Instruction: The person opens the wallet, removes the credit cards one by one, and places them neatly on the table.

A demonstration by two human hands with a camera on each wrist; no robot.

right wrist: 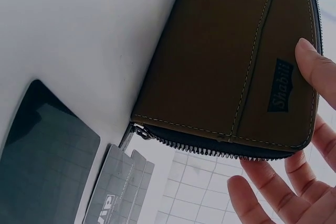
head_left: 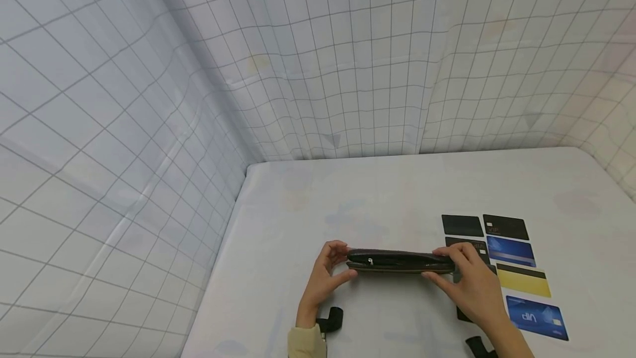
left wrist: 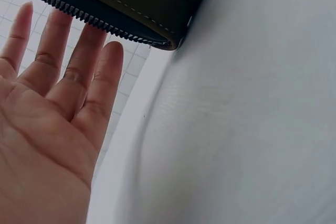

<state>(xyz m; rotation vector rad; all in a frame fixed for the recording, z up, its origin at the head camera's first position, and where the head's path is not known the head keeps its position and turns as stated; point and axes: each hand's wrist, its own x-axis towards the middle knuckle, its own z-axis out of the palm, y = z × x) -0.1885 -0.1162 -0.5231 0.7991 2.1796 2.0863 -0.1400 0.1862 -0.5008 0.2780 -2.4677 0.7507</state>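
Note:
A brown zip-around wallet (head_left: 397,254) stands on its long edge on the white tabletop, its zip undone and its dark slit facing up. My left hand (head_left: 322,279) holds its left end, thumb at the near side and fingers at the far side. In the left wrist view those fingers (left wrist: 86,72) reach up behind the toothed zip edge; the thumb is out of that view. My right hand (head_left: 472,289) pinches the other end. Its thumb (right wrist: 315,69) lies on the leather beside a "Shabili" label (right wrist: 282,85), with the other fingers behind.
Bank-style cards lie in two columns at the right, including a blue card (head_left: 536,316), a yellow card (head_left: 524,280) and a black card (head_left: 462,225). My right hand partly covers the nearer column. Grid-patterned curtains (head_left: 338,70) stand behind and beside the white table (head_left: 298,203).

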